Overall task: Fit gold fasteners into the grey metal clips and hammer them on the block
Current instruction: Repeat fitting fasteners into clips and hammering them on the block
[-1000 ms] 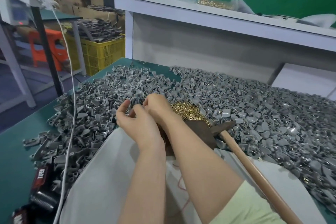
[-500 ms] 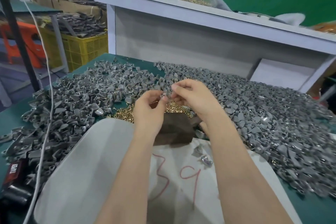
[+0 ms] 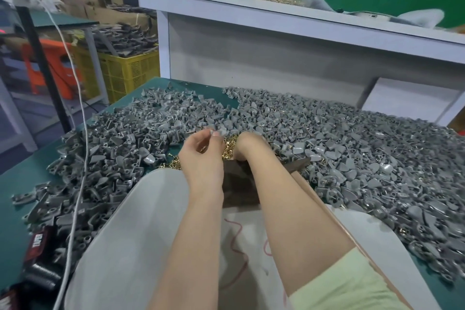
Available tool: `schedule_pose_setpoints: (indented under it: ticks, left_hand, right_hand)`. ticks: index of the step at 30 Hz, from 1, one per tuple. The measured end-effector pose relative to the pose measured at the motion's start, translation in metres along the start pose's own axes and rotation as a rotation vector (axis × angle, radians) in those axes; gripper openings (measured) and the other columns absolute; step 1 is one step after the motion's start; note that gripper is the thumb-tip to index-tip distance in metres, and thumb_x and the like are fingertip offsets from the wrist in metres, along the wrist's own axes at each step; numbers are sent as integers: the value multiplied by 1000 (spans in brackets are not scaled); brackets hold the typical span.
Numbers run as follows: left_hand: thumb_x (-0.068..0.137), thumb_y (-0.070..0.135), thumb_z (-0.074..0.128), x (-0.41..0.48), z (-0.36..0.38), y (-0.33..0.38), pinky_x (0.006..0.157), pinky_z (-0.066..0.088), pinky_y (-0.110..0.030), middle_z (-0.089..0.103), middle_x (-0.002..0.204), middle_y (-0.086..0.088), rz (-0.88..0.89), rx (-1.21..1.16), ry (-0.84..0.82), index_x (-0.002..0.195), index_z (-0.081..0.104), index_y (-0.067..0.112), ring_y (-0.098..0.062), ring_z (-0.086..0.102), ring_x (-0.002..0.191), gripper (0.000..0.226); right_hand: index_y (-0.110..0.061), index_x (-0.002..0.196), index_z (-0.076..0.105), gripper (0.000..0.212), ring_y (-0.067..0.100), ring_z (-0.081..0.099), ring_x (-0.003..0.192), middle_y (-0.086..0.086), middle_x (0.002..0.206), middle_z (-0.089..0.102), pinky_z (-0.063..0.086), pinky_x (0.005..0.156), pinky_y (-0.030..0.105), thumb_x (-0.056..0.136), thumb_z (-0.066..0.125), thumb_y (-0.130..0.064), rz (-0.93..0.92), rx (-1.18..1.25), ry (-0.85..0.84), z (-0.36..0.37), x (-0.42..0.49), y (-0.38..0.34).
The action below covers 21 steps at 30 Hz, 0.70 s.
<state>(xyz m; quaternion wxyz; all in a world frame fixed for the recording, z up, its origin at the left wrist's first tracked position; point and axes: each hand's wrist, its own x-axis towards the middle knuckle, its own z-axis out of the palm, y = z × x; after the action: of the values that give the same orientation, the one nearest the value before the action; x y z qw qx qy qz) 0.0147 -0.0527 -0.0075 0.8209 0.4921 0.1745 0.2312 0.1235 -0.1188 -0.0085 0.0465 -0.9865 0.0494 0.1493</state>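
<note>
The bench carries an uncountable heap of grey clips, one block, one hammer and one small pile of gold fasteners. That pile lies just ahead of the right hand, the nearer one, whose grip is hidden. The left hand pinches narrow, seemingly on one clip.

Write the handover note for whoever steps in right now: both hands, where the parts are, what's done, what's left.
Left hand: pinches a grey clip at its fingertips, above the gold fasteners.
Right hand: reaches down into the fasteners; its fingers are hidden, so its grip cannot be told.
Block: between the forearms, nothing on its visible part.
Hammer: lies right of the block, in neither hand.
Loose clips are heaped over the table.
Done: one clip picked.
Left: take a fastener, fit it into the clip, set it on the block, hammer.
</note>
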Motion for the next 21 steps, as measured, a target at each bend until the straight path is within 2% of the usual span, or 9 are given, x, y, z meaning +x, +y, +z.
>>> schedule_pose_setpoints:
  ticks: [3, 6, 8, 11, 13, 15, 18, 19, 21]
  left_hand:
    - [88, 9, 64, 0, 0, 0, 84, 51, -26, 68, 93, -7, 0, 19, -11, 84, 60, 19, -20, 66, 93, 12]
    - [87, 9, 65, -1, 1, 1, 92, 51, -34, 69, 95, -11, -6, 75, -49, 83, 61, 18, -24, 66, 96, 10]
    - [86, 10, 66, -2, 1, 0, 94, 51, -36, 69, 94, -11, 12, 128, -81, 82, 62, 17, -22, 65, 94, 9]
    - [85, 16, 68, -3, 1, -2, 76, 47, -16, 65, 80, 6, 118, 297, -157, 78, 63, 22, 3, 58, 73, 11]
    - [84, 21, 70, -5, 1, -3, 64, 41, -12, 61, 73, 14, 203, 461, -232, 74, 60, 27, 5, 54, 66, 15]
    - [85, 24, 69, -10, 5, -6, 72, 43, -24, 59, 72, 16, 267, 669, -306, 74, 57, 30, -6, 57, 76, 17]
    - [87, 27, 64, -17, 10, -13, 93, 39, -35, 63, 80, 15, 307, 1008, -390, 72, 55, 32, -15, 61, 92, 18]
    - [88, 27, 63, -19, 11, -15, 94, 35, -35, 65, 87, 13, 324, 1109, -405, 77, 58, 32, -16, 60, 97, 13]
    - [88, 26, 60, -21, 12, -19, 89, 28, -37, 66, 101, 9, 364, 1258, -427, 87, 63, 31, -19, 56, 104, 6]
  right_hand:
    - [-8, 114, 55, 29, 28, 50, 82, 9, 80, 47, 47, 79, 38, 86, 55, -15, -1, 24, 32, 1, 0, 2]
    - [-10, 101, 57, 17, 26, 51, 79, 7, 87, 50, 45, 70, 32, 86, 58, -16, -8, 140, 137, 4, -3, 7]
    - [-7, 104, 60, 18, 25, 55, 83, 7, 93, 56, 45, 72, 31, 87, 58, -14, -31, 248, 233, 4, -4, 13]
    - [-7, 96, 66, 11, 19, 57, 84, 6, 105, 66, 44, 75, 27, 89, 60, -13, -147, 519, 342, -6, -16, 26]
    - [-14, 85, 65, 4, 16, 59, 87, 4, 105, 68, 48, 85, 30, 88, 63, -12, -223, 720, 378, -15, -34, 41]
    - [-16, 79, 65, 9, 15, 62, 87, 2, 96, 69, 53, 87, 33, 86, 65, -11, -253, 884, 376, -21, -54, 60]
    - [-20, 91, 72, 14, 5, 63, 74, -8, 82, 71, 54, 65, 14, 86, 65, -9, -295, 960, 288, -23, -87, 89]
    - [-25, 90, 72, 18, 1, 63, 73, -12, 80, 71, 53, 61, 12, 87, 64, -9, -310, 935, 273, -21, -96, 96]
    - [-31, 88, 70, 24, 0, 63, 80, -15, 87, 69, 53, 67, 16, 88, 62, -8, -329, 841, 273, -14, -107, 103]
